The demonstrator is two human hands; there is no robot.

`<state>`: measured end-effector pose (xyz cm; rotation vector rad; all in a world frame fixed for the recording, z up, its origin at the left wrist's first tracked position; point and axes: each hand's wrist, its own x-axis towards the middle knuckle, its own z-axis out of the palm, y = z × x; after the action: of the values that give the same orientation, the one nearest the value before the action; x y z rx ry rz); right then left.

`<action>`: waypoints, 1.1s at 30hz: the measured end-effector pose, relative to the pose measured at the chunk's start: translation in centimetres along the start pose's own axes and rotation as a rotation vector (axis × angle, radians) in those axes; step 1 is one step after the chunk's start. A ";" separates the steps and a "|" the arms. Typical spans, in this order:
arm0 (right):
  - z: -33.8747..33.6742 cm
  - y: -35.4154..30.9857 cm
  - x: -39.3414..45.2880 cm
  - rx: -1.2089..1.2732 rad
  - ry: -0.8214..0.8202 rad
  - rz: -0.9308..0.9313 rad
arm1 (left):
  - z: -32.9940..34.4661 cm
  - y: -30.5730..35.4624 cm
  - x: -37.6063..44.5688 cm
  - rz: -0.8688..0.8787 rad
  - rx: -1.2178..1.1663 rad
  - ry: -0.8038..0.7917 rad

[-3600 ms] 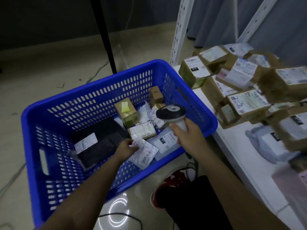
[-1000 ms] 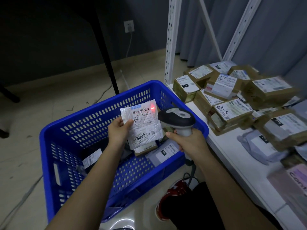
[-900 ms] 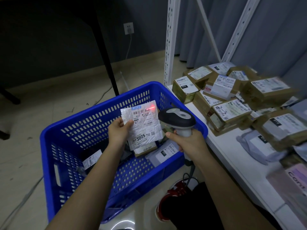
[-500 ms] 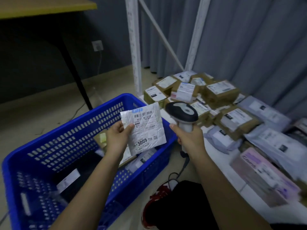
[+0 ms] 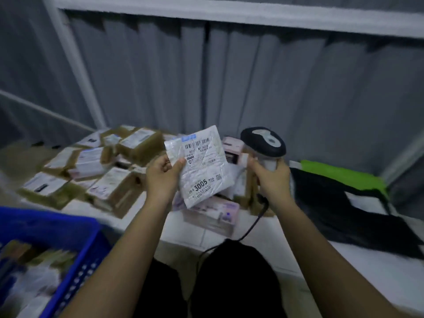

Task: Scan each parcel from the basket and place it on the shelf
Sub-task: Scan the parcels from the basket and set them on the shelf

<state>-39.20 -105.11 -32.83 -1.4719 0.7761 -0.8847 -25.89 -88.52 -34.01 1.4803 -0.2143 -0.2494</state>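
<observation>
My left hand (image 5: 162, 175) pinches the left edge of a flat white parcel (image 5: 202, 166) with a label reading 3005, held upright above the white shelf (image 5: 229, 235). Just right of it, my right hand (image 5: 271, 177) grips the handle of a black and grey barcode scanner (image 5: 263, 143), whose cable hangs down toward my lap. The blue basket (image 5: 75, 244) sits at the lower left with several parcels blurred inside.
Several brown boxes (image 5: 110, 173) with white labels crowd the shelf's left part. Pink parcels (image 5: 211, 214) lie under my hands. Black bags (image 5: 339, 203) and a green bag (image 5: 344, 175) lie at the right. A white upright (image 5: 78, 65) and grey curtain stand behind.
My view has swung right from the basket to the shelf. Both hands carried the parcel and scanner from over the basket to above the shelf. The red scan light is gone.
</observation>
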 end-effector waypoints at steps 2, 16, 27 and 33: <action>-4.3 0.6 0.8 -0.011 0.055 0.050 | 4.7 -0.7 0.0 -0.055 0.008 -0.086; -20.7 7.4 2.4 0.031 0.268 0.256 | 29.7 -7.3 -1.7 -0.263 0.186 -0.504; -15.7 7.8 2.0 -0.022 0.067 0.291 | 22.9 -6.4 -1.2 -0.205 0.374 -0.633; -6.7 5.6 -0.7 -0.086 -0.127 0.226 | 10.0 -3.0 -1.7 -0.098 0.410 -0.408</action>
<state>-45.22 -108.31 -38.37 -1.4665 0.8755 -0.5881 -30.52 -97.77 -36.16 1.8381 -0.5466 -0.6165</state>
